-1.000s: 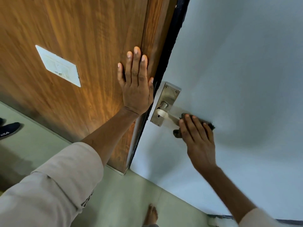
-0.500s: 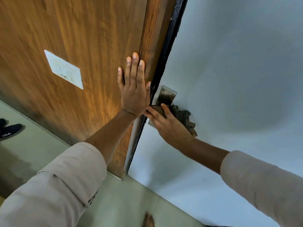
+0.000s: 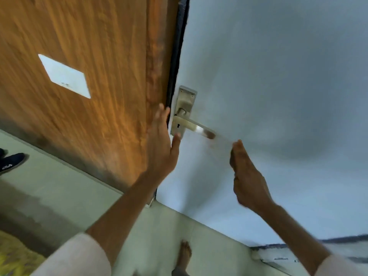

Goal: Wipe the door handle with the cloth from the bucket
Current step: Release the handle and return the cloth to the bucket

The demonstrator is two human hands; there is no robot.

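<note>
Metal door handle (image 3: 194,124) looks bare; both your hands are off it. Your left hand (image 3: 162,144) is flat, fingers together; your right hand (image 3: 246,176) is blurred, so I cannot tell if it holds the cloth.

A white switch plate (image 3: 64,76) sits on the brown wood-grain panel (image 3: 99,66). Below the panel runs pale green floor (image 3: 65,198), where a dark shoe (image 3: 11,162) lies at the left edge. A yellow mat (image 3: 15,257) fills the bottom-left corner.
</note>
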